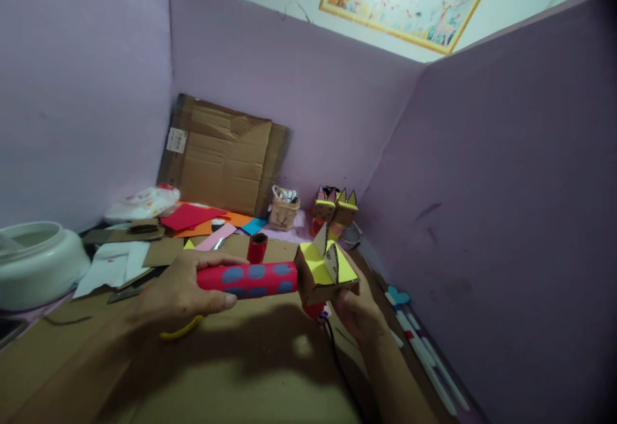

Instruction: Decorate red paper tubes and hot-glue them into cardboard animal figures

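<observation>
My left hand [180, 289] is closed around a red tube [260, 279] with blue-purple spots, held level above the cardboard. My right hand [361, 315] grips a small cardboard box [311, 282] with a yellow top and pointed cardboard ears standing on it. The tube's right end meets the left side of the box; whether they are joined, I cannot tell. Under the box, partly hidden, lies a red object [314, 310] with a black cord [340, 360]. A short red tube [257, 248] stands upright behind the spotted one. Near my left wrist is a curved yellow handle [180, 331].
Coloured paper sheets [193, 217] and cardboard scraps lie at the back left, beside a white pot [41, 266]. Flat cardboard [222, 157] leans on the purple wall. Behind my hands stand a small basket [284, 209] and eared box figures [335, 209]. White sticks [429, 360] lie along the right wall.
</observation>
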`<state>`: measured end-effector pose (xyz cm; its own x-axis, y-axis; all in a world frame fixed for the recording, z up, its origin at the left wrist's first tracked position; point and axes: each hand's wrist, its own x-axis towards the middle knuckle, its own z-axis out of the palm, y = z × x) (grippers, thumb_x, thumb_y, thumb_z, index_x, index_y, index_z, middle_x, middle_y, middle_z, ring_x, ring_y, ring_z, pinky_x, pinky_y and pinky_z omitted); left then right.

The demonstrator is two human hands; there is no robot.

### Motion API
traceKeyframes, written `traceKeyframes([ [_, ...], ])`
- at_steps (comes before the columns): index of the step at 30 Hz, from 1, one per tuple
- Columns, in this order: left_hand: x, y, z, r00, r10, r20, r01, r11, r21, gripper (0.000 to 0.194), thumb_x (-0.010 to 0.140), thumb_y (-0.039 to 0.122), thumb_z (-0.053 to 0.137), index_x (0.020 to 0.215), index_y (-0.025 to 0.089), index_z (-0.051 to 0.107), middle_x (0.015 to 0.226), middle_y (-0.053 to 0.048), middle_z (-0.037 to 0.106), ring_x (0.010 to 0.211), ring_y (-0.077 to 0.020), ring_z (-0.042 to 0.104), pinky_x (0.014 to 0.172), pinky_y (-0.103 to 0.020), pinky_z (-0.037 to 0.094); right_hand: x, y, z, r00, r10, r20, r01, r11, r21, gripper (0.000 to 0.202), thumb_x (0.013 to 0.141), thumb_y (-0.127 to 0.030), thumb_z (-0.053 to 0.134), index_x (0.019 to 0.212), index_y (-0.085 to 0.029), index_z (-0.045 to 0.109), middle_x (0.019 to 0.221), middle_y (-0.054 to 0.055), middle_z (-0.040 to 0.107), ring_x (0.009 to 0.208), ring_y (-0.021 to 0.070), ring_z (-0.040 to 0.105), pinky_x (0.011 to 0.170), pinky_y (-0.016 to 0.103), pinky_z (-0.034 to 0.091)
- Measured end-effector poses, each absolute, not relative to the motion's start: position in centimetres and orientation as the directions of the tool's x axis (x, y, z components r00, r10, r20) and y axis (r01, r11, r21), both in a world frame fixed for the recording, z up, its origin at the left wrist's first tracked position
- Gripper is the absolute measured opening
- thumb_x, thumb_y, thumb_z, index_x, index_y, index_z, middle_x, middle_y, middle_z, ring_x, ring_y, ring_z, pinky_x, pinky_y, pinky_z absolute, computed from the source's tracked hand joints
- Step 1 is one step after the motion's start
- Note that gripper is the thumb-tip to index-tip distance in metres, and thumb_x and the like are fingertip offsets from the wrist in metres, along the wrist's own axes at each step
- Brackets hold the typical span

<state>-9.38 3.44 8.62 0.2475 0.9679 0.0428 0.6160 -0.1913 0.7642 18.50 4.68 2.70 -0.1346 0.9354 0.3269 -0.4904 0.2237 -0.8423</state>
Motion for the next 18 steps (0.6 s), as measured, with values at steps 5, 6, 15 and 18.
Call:
traceKeyframes([
  [5, -9.06, 3.08, 9.10, 0.261, 0.965, -0.006, 0.581, -0.153, 0.799, 0.052, 0.058, 0.042, 0.067, 0.107, 0.023, 0.067, 0.088, -0.002, 0.069, 0.075, -0.0207, 0.062, 0.069, -0.029, 0.048, 18.20, 4.49, 2.89, -0.131, 0.941, 0.313, -0.487, 0.214, -0.847, 0.076, 0.051, -0.036, 0.085, 0.121, -0.027, 0.057, 0.121, 0.008, 0.064, 0.106, 0.0286, 0.061, 0.088, 0.038, 0.050],
  [6, -9.03, 3.05, 9.11, 0.265, 0.964, -0.010, 0.564, -0.146, 0.813, 0.053, 0.058, 0.042, 0.068, 0.107, 0.022, 0.067, 0.088, -0.002, 0.069, 0.074, -0.0204, 0.062, 0.068, -0.029, 0.048, 18.13, 4.46, 2.94, -0.138, 0.940, 0.312, -0.486, 0.210, -0.848, 0.076, 0.051, -0.036, 0.085, 0.121, -0.027, 0.057, 0.119, 0.008, 0.065, 0.106, 0.0287, 0.061, 0.088, 0.038, 0.051],
  [15, -8.89, 3.00, 8.86, 0.287, 0.958, -0.003, 0.514, -0.151, 0.844, 0.049, 0.057, 0.039, 0.066, 0.103, 0.021, 0.066, 0.089, -0.002, 0.067, 0.075, -0.0201, 0.061, 0.068, -0.028, 0.046, 17.89, 4.25, 3.07, -0.154, 0.942, 0.298, -0.470, 0.195, -0.861, 0.080, 0.051, -0.035, 0.085, 0.124, -0.023, 0.055, 0.107, 0.010, 0.069, 0.103, 0.0290, 0.063, 0.086, 0.039, 0.051],
  [18, -8.82, 2.94, 8.99, 0.288, 0.958, -0.010, 0.519, -0.148, 0.842, 0.049, 0.057, 0.040, 0.066, 0.102, 0.022, 0.066, 0.090, -0.002, 0.067, 0.077, -0.0202, 0.061, 0.069, -0.028, 0.046, 17.97, 4.32, 2.87, -0.171, 0.938, 0.302, -0.486, 0.186, -0.854, 0.078, 0.052, -0.034, 0.085, 0.124, -0.026, 0.054, 0.108, 0.008, 0.069, 0.104, 0.0276, 0.062, 0.087, 0.037, 0.051],
])
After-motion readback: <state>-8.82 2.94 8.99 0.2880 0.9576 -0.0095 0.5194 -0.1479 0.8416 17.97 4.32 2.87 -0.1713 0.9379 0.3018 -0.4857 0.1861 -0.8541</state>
